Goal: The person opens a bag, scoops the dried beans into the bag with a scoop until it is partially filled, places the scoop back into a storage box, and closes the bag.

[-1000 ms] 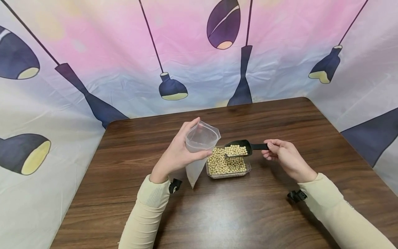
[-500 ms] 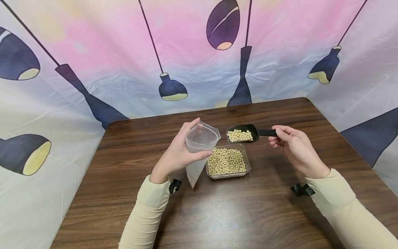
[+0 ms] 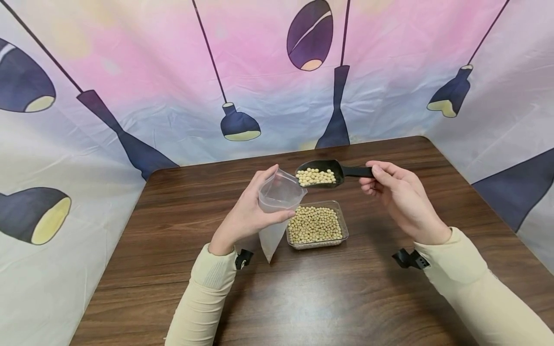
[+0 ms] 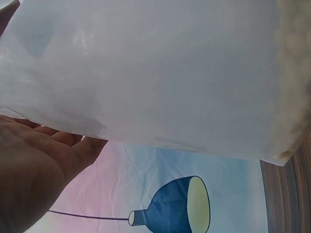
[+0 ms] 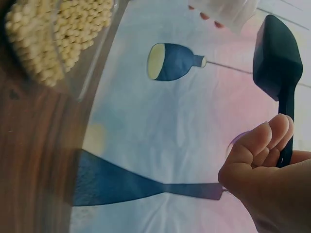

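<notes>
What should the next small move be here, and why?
Probably tip the scoop forward so its beans slide into the bag. The right hand holds the loaded scoop by its handle, its front edge at the bag's rim in the head view, and the left hand holds the bag with its mouth open.

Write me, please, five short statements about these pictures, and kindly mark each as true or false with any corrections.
1. The person's right grip holds the black plastic scoop by its handle. True.
2. The scoop carries nothing. False: it carries round pale-yellow beans.
3. The person's left grip holds the translucent plastic bag. True.
4. The bag's mouth faces down. False: it faces upward.
5. More beans lie in the clear rectangular container on the dark-brown wood-grain table. True.
</notes>
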Action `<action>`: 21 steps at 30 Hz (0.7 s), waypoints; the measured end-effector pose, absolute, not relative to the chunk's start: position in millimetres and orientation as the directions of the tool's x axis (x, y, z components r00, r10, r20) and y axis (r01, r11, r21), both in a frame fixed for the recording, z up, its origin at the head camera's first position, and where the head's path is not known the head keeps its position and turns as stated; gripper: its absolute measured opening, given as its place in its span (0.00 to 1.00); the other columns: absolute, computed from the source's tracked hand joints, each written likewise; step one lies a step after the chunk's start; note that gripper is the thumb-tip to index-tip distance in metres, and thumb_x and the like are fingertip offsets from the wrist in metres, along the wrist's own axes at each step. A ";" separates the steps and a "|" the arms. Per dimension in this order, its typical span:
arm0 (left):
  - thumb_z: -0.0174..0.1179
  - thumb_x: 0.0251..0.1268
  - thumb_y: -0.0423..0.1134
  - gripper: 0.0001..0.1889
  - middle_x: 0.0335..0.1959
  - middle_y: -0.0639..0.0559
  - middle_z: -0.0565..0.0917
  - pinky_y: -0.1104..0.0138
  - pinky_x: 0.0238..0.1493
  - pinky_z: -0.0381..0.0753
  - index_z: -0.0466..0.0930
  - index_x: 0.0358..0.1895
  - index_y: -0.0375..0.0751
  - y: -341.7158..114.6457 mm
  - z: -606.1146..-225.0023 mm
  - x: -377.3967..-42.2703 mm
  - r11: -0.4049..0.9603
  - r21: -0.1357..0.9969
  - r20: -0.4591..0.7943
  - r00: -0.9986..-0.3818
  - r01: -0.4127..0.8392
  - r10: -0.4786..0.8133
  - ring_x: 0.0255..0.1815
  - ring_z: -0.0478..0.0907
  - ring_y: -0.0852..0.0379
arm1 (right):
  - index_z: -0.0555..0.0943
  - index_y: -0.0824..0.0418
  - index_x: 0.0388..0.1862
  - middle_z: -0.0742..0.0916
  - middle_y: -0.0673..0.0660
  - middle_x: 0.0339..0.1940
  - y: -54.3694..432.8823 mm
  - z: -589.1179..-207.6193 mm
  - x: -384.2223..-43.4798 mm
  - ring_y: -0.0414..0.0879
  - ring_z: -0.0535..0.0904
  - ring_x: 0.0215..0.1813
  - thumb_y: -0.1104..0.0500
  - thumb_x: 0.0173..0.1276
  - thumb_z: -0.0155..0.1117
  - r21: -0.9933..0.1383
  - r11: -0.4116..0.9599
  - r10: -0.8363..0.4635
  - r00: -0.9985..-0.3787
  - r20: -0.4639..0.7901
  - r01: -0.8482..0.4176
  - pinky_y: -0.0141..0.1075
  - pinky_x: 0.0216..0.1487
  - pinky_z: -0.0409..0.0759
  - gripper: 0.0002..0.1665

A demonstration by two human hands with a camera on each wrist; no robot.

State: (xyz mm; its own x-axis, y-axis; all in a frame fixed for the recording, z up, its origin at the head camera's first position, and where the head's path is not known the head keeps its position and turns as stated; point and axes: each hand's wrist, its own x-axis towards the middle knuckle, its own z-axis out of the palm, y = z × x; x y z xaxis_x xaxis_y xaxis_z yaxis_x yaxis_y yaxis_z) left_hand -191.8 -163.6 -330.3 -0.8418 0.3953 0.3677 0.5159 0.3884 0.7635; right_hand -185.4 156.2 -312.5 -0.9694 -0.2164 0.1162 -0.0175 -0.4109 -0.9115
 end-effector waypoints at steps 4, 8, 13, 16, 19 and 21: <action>0.77 0.47 0.46 0.50 0.60 0.56 0.70 0.56 0.57 0.73 0.57 0.74 0.51 -164.7 -328.8 -190.7 0.415 0.751 0.362 -0.845 0.514 0.393 0.55 0.72 0.57 | 0.75 0.66 0.51 0.88 0.57 0.34 147.5 -303.3 -184.4 0.43 0.83 0.36 0.59 0.74 0.57 -0.920 -0.386 -0.212 -0.964 0.161 -0.069 0.33 0.42 0.79 0.12; 0.77 0.48 0.48 0.50 0.61 0.59 0.70 0.56 0.59 0.70 0.57 0.75 0.52 -166.0 -327.7 -189.6 0.423 0.748 0.357 -0.847 0.512 0.393 0.57 0.71 0.60 | 0.75 0.66 0.51 0.88 0.57 0.34 141.5 -296.8 -183.9 0.43 0.83 0.36 0.59 0.74 0.57 -0.922 -0.370 -0.205 -0.959 0.198 -0.111 0.33 0.42 0.80 0.13; 0.76 0.48 0.49 0.50 0.61 0.59 0.70 0.55 0.63 0.66 0.57 0.75 0.54 -166.5 -327.3 -189.4 0.413 0.753 0.359 -0.845 0.513 0.396 0.61 0.69 0.60 | 0.76 0.67 0.50 0.88 0.57 0.32 137.1 -293.6 -184.3 0.43 0.83 0.35 0.59 0.74 0.58 -0.917 -0.367 -0.186 -0.954 0.236 -0.155 0.33 0.41 0.80 0.13; 0.76 0.48 0.49 0.50 0.62 0.60 0.70 0.55 0.65 0.64 0.57 0.75 0.55 -166.7 -327.2 -189.5 0.417 0.755 0.352 -0.850 0.505 0.393 0.62 0.68 0.60 | 0.76 0.67 0.50 0.88 0.56 0.31 136.1 -292.2 -184.7 0.43 0.84 0.34 0.60 0.74 0.57 -0.916 -0.362 -0.175 -0.952 0.251 -0.174 0.33 0.40 0.80 0.12; 0.76 0.48 0.50 0.49 0.62 0.61 0.70 0.54 0.65 0.64 0.57 0.74 0.57 -167.2 -327.0 -189.6 0.423 0.760 0.342 -0.857 0.494 0.386 0.62 0.68 0.60 | 0.76 0.66 0.50 0.88 0.56 0.31 135.4 -290.4 -185.1 0.43 0.84 0.34 0.60 0.74 0.57 -0.915 -0.356 -0.169 -0.950 0.262 -0.189 0.33 0.40 0.80 0.12; 0.76 0.48 0.51 0.49 0.62 0.61 0.70 0.54 0.64 0.64 0.57 0.74 0.58 -167.3 -326.6 -189.7 0.425 0.760 0.339 -0.859 0.491 0.384 0.62 0.68 0.59 | 0.77 0.66 0.49 0.88 0.56 0.30 135.1 -289.2 -185.2 0.43 0.84 0.34 0.60 0.74 0.57 -0.916 -0.348 -0.164 -0.949 0.268 -0.199 0.33 0.40 0.80 0.11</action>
